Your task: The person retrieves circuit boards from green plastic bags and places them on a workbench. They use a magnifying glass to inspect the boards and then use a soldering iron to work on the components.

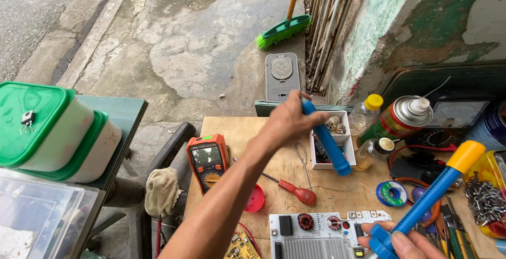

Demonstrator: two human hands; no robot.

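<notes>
Evidently light and rigid, the blue tube [327, 140] sits clenched in the left hand [289, 119], the right hand [403, 244] gripping the yellow-capped blue pump [429, 195] low down.

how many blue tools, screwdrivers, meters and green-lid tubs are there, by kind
blue tools: 2, one in the left hand (tool), one in the right hand (tool)
screwdrivers: 1, red handle
meters: 2, orange one, dark one
green-lid tubs: 2, near, far
total: 7
</notes>
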